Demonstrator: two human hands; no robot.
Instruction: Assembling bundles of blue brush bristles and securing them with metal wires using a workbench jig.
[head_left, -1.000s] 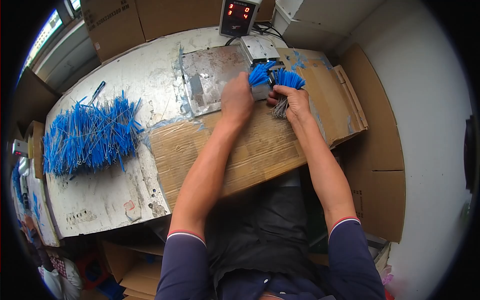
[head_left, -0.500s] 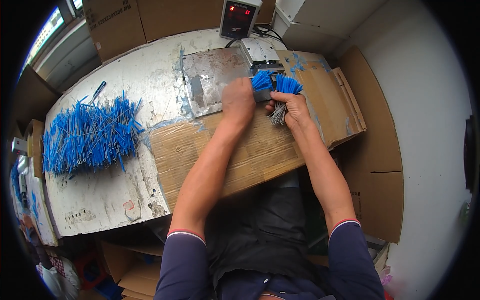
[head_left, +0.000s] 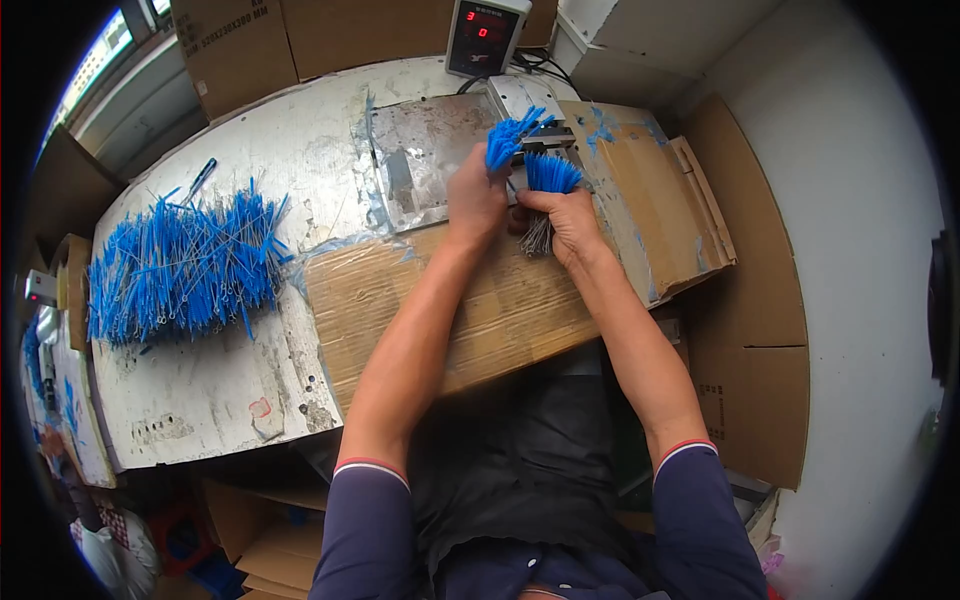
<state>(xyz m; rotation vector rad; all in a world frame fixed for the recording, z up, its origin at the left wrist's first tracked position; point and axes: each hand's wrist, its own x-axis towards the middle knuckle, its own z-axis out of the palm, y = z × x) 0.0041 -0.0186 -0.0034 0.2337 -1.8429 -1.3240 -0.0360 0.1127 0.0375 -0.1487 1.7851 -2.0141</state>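
Observation:
My left hand [head_left: 477,200] is closed around a bunch of thin blue-ended wires [head_left: 513,137], whose blue ends fan out above the fist. Just to its right, my right hand [head_left: 572,222] grips a second, more even bundle of blue-ended wires [head_left: 552,174]. Blue ends point up and away from this hand, while bare grey wire ends [head_left: 537,238] hang below the fingers. Both hands are close together above the near edge of a metal plate [head_left: 425,150]. Behind the bundles stands a small metal device [head_left: 522,100], partly hidden by them.
A large heap of blue-ended wires [head_left: 185,265] lies on the white worktable [head_left: 215,400] at left, with a pen [head_left: 201,180] behind it. Flattened cardboard [head_left: 440,310] covers the near edge. A box with a red digital display [head_left: 485,38] stands at the back; a white wall [head_left: 860,300] rises at right.
My left hand has lifted its bunch higher, and its blue ends now tilt to the right. The right hand has shifted slightly left with its bundle. The display's red digits have changed position.

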